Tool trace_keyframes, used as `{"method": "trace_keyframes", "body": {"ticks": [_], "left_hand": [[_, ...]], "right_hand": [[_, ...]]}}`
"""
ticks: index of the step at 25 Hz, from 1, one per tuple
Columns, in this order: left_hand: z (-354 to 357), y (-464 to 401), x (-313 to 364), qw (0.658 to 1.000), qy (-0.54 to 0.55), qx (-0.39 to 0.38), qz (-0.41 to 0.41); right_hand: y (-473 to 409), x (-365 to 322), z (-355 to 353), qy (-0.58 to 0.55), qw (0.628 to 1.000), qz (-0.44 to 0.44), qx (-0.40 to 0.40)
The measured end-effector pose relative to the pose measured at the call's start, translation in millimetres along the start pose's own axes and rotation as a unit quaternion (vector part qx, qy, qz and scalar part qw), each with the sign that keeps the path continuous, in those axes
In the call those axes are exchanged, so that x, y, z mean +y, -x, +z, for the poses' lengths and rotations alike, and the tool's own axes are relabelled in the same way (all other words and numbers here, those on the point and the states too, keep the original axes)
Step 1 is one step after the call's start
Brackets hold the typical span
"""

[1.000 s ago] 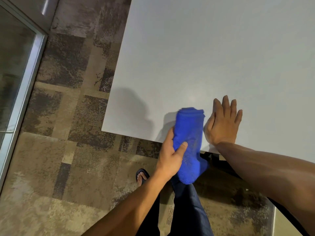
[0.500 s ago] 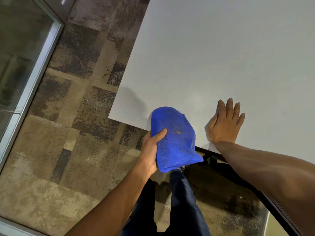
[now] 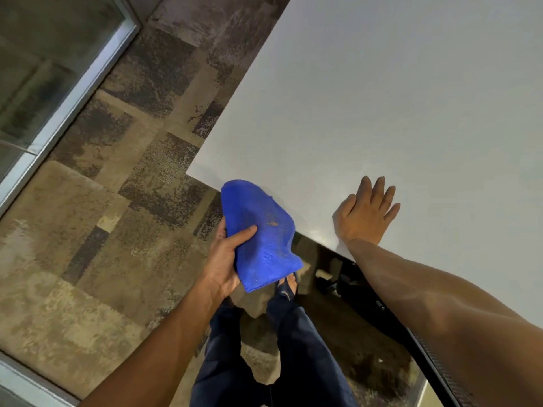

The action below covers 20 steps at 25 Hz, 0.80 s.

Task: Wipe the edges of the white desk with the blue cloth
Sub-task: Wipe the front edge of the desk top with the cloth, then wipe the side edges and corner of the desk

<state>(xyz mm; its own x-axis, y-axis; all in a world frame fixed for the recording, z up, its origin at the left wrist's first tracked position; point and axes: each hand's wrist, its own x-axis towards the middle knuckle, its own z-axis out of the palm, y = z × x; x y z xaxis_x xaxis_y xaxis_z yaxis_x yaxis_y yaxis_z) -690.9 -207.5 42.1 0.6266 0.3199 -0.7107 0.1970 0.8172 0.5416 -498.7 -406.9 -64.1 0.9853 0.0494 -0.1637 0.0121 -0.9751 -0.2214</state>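
The white desk (image 3: 367, 113) fills the upper right of the head view, its near corner at the middle left. A folded blue cloth (image 3: 258, 233) drapes over the desk's near edge, close to that corner, with a small brown stain on it. My left hand (image 3: 224, 259) grips the cloth from the left, thumb on top, and sits just below the edge. My right hand (image 3: 367, 214) lies flat on the desktop to the right of the cloth, fingers spread, holding nothing.
Patterned brown carpet (image 3: 117, 215) covers the floor to the left. A glass wall with a metal frame (image 3: 73, 92) runs along the far left. Below the desk edge I see my legs in dark trousers (image 3: 279, 348), sandalled feet and a black desk frame (image 3: 367, 295).
My left hand has slid the cloth leftwards along the near edge, towards the desk's corner. The right hand stays flat on the desktop. The view has shifted.
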Motion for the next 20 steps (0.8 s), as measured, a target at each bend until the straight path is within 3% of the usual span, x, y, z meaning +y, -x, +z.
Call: {"method": "trace_keyframes", "body": {"ticks": [6, 9, 11, 15, 20], "left_hand": [[-29.6, 34.1, 12.6, 0.996, -0.034, 0.064, 0.045], [-55.3, 40.5, 19.6, 0.989, -0.039, 0.109, 0.091], [-76.1, 43.6, 21.7, 0.984, -0.021, 0.13, 0.117], [-114.7, 47.4, 21.4, 0.982, 0.021, 0.129, 0.139], [-158.0, 42.9, 22.1, 0.983, 0.057, 0.102, 0.14]], "right_hand": [[4.6, -3.6, -14.9, 0.002, 0.999, -0.004, -0.051], [-8.9, -34.4, -19.7, -0.024, 0.993, 0.054, -0.102], [-8.5, -55.6, -15.3, -0.027, 0.992, 0.048, -0.116], [27.8, -69.2, 7.4, 0.0, 0.997, -0.013, -0.073], [35.1, -71.6, 16.7, 0.035, 0.998, -0.027, -0.034]]}}
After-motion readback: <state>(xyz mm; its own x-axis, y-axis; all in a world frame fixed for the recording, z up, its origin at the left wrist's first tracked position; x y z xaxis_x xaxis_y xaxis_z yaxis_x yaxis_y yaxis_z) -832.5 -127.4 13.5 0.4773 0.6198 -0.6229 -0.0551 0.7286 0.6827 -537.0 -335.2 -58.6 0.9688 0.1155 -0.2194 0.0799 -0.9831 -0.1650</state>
